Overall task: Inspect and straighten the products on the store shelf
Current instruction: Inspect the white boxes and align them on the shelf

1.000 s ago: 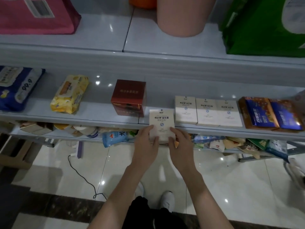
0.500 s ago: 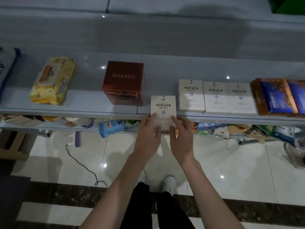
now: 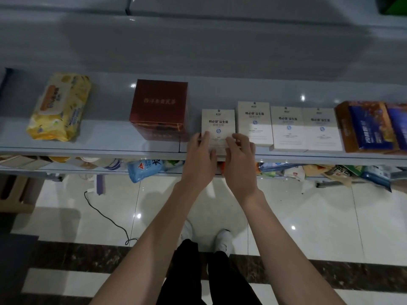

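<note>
Fingers [image 3: 206, 137] of the left hand [image 3: 201, 160] and those of the right hand [image 3: 241, 164] are wrapped round the lower half of one cream box [image 3: 218, 122], one hand per side; neither hand is free. Its base is hidden by the hands, so I cannot tell whether it rests on the shelf [image 3: 110, 137]. Well left of the dark red box [image 3: 159, 108]: yellow wipes pack [image 3: 59, 106], lying askew, apparently not yet dealt with. The dark red box itself stands square. Just right of it: the held cream box, upright, face forward, nearer the shelf edge than its fellows. Farther right of the dark red box: three matching cream boxes [image 3: 287, 128], the nearest set slightly back from the other two. Far right of it: blue-and-orange boxes [image 3: 370, 126], partly cut off. Below the dark red box: a lower shelf of jumbled pouches [image 3: 145, 169]. Judgement: task early to midway; the held box needs seating in line, and the wipes and lower shelf remain.
</note>
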`<state>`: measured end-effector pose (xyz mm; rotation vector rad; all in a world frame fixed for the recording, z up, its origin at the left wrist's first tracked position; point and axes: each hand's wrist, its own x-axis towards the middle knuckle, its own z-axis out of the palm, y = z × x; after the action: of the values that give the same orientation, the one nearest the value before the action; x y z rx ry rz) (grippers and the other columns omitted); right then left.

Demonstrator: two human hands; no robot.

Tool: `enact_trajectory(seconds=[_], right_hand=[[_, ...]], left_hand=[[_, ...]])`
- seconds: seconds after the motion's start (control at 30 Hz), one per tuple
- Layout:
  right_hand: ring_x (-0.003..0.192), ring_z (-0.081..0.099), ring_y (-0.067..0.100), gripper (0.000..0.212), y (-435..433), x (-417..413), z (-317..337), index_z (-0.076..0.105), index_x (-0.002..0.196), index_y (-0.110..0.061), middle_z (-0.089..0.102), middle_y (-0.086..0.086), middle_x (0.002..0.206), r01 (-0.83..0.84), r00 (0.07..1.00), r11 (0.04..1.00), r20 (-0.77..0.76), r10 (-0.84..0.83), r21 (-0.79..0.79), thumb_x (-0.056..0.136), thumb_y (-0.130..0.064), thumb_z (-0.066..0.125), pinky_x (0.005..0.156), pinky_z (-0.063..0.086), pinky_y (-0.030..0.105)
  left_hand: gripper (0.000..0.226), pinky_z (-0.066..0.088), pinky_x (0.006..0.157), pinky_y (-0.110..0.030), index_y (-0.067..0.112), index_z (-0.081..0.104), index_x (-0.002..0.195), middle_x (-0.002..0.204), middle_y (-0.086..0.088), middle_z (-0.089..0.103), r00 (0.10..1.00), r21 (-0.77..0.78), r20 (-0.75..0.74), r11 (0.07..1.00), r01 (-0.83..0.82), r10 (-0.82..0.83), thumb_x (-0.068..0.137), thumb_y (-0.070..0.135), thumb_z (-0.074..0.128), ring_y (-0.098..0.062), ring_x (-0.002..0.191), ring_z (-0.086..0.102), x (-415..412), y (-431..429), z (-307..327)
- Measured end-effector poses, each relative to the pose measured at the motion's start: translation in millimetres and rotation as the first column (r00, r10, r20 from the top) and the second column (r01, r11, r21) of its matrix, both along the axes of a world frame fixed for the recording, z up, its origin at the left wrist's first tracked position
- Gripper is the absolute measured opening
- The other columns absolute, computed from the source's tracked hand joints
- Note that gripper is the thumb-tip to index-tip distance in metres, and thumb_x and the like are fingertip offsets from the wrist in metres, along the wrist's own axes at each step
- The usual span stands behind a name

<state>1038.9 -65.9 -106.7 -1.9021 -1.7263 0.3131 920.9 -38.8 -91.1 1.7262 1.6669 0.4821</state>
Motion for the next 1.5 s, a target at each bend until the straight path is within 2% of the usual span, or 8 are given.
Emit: enact_trajectory(seconds=[0.1,0.27,0.6,0.83,0.93,1.1,1.27,1.5], right_hand=[[0.105,0.057,0.045,0.032,10.0,0.3,-0.7,0.069,0.115,0.003,0.060,0.024,0.128,0.005,0.999,1.000,0.042,-0.005,0.005,0.085,0.008,0.058,0.087,0.053,0.045],[0.102,0.058,0.044,0.049,20.8,-1.3,5.8,0.071,0.113,0.002,0.063,0.022,0.126,0.023,0.998,0.999,0.065,-0.024,0.028,0.088,-0.014,0.032,0.090,0.047,0.041],[0.098,0.056,0.045,0.056,29.4,-0.7,10.6,0.070,0.116,0.003,0.063,0.023,0.128,0.032,0.999,0.999,0.040,-0.033,0.031,0.088,-0.016,0.026,0.080,0.052,0.047],[0.107,0.061,0.045,0.031,12.1,1.0,25.7,0.073,0.117,-0.001,0.062,0.023,0.128,0.031,0.999,0.999,-0.039,-0.032,-0.015,0.088,0.002,0.063,0.091,0.055,0.050],[0.107,0.062,0.039,0.026,0.9,-1.8,43.4,0.073,0.117,-0.002,0.065,0.018,0.121,0.012,0.995,1.000,-0.099,-0.014,-0.017,0.093,-0.004,0.063,0.094,0.054,0.046],[0.114,0.061,0.021,0.028,-22.1,-10.3,87.4,0.069,0.129,-0.012,0.063,0.006,0.128,0.006,0.970,0.991,-0.238,-0.038,-0.135,0.102,-0.015,0.059,0.098,0.046,0.025],[0.111,0.062,0.013,0.026,-54.7,-19.9,126.6,0.070,0.127,-0.018,0.065,-0.003,0.123,0.045,0.938,0.996,-0.339,-0.068,-0.075,0.103,-0.016,0.060,0.100,0.053,0.035],[0.106,0.063,0.000,0.025,-94.9,-32.7,147.6,0.068,0.121,-0.031,0.067,-0.009,0.118,0.087,0.897,0.995,-0.430,-0.100,-0.048,0.102,-0.016,0.062,0.093,0.054,0.021]], left_hand=[[0.051,0.043,0.113,-0.041,0.005,0.037,0.151,0.152,-0.015,0.032,1.000,0.013,0.002,1.000,0.006,-0.006,0.103,0.011,0.052,-0.030,0.138,0.036,1.7,7.3,0.2],[0.053,0.043,0.111,-0.039,0.008,0.033,0.152,0.154,-0.012,0.031,1.000,0.003,-0.027,1.000,0.014,-0.014,0.104,0.013,0.052,-0.028,0.139,0.034,6.8,17.2,3.9],[0.055,0.043,0.113,-0.040,0.007,0.031,0.154,0.155,-0.012,0.031,1.000,-0.001,-0.017,1.000,0.022,-0.022,0.103,0.012,0.052,-0.028,0.140,0.035,9.3,28.1,5.1],[0.045,0.046,0.110,-0.039,0.006,0.043,0.144,0.149,-0.012,0.037,0.997,0.021,0.059,0.999,-0.047,0.045,0.101,0.012,0.056,-0.028,0.136,0.041,-0.6,12.3,23.6],[0.041,0.047,0.108,-0.039,0.009,0.048,0.141,0.145,-0.011,0.042,0.996,0.038,0.076,0.998,-0.058,0.055,0.101,0.016,0.057,-0.027,0.131,0.047,-9.7,2.3,38.6],[0.035,0.047,0.101,-0.034,0.014,0.056,0.135,0.131,-0.006,0.056,0.987,0.109,0.151,0.992,-0.062,0.045,0.101,0.020,0.058,-0.020,0.117,0.054,-31.8,-26.2,73.4],[0.026,0.046,0.087,-0.015,0.026,0.059,0.127,0.122,0.003,0.059,0.945,0.113,0.307,0.982,-0.150,0.109,0.102,0.022,0.058,-0.009,0.106,0.059,-65.1,-66.6,114.2],[0.024,0.047,0.084,-0.008,0.033,0.061,0.119,0.114,0.013,0.063,0.826,0.052,0.525,0.960,-0.273,0.206,0.100,0.019,0.061,0.005,0.103,0.060,-124.2,-110.8,130.7]])
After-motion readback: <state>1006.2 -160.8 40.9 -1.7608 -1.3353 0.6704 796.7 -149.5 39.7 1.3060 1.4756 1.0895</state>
